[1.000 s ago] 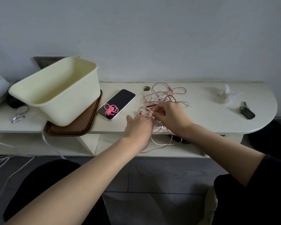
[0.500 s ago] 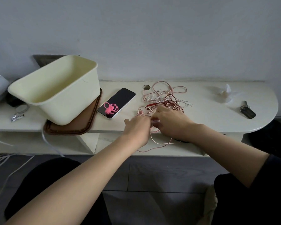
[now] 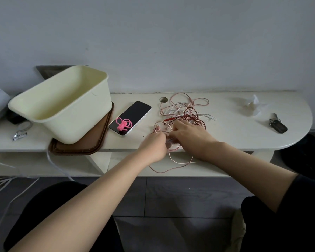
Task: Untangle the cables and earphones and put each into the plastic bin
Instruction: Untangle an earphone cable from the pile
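We see the tangle of cables (image 3: pixel 185 111) lying on the worktop (image 3: pixel 225 137), right of the phone (image 3: pixel 135 113), with some strands drooping over the front edge. Our left hand (image 3: pixel 154 148) and right hand (image 3: pixel 187 135) meet at its near side, fingers curled in, each seemingly pinching a strand, though the fingertips are hidden. The cream plastic bin (image 3: pixel 62 110) sits on a brown tray (image 3: pixel 91 145), well to the left

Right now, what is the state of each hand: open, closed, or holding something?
Left hand: closed, pinching the cable tangle.
Right hand: closed, pinching the cable tangle.
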`<state>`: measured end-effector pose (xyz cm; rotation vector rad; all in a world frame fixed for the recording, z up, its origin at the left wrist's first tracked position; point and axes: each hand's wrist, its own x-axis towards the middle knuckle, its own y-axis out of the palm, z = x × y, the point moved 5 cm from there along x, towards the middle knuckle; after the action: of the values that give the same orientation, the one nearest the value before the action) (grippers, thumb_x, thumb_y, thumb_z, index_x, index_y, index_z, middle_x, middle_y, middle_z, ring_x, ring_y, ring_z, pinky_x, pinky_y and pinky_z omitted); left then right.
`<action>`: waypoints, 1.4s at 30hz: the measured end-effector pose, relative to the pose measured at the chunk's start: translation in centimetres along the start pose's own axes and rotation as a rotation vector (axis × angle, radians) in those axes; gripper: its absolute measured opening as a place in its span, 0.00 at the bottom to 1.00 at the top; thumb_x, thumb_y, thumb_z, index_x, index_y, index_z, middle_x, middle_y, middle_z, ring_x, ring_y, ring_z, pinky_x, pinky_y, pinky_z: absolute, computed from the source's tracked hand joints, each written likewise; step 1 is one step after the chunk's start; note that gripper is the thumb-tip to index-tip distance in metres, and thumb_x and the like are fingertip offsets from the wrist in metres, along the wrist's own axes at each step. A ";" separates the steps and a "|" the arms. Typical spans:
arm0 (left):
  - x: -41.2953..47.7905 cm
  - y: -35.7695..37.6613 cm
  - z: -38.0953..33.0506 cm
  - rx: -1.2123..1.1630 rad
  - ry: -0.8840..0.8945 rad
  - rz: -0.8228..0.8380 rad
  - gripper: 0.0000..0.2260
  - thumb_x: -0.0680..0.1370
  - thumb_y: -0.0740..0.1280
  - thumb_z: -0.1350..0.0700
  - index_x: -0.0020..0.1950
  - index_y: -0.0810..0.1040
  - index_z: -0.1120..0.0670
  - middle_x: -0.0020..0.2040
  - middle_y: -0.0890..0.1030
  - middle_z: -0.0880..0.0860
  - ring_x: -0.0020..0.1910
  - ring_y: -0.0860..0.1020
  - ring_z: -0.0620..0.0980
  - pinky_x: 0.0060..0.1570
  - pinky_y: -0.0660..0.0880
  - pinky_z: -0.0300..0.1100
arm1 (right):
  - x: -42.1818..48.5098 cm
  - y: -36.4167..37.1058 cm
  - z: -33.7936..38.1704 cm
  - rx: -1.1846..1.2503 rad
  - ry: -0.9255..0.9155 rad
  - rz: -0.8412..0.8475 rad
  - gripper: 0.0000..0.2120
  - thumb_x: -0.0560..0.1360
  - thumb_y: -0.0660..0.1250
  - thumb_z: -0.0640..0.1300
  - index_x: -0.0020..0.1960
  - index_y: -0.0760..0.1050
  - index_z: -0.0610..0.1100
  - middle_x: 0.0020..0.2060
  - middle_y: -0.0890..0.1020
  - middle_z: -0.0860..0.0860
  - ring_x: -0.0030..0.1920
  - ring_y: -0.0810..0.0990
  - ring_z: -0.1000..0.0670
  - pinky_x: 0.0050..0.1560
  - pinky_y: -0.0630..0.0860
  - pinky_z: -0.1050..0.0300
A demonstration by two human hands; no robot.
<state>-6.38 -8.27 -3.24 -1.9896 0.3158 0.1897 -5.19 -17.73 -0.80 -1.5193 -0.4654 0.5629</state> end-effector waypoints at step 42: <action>0.6 2.8 1.0 -0.193 -0.067 0.222 0.12 0.76 0.68 0.54 0.52 0.78 0.62 0.40 0.78 0.57 0.40 0.76 0.54 0.42 0.75 0.45 | 0.0 1.7 0.9 -0.142 -0.201 0.088 0.14 0.80 0.58 0.41 0.64 0.74 0.48 0.57 0.71 0.47 0.59 0.69 0.47 0.44 0.63 0.57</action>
<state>-6.66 -8.52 -6.25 -2.1304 0.4912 0.4412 -5.78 -17.07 -2.46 -1.6318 -0.6052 0.7691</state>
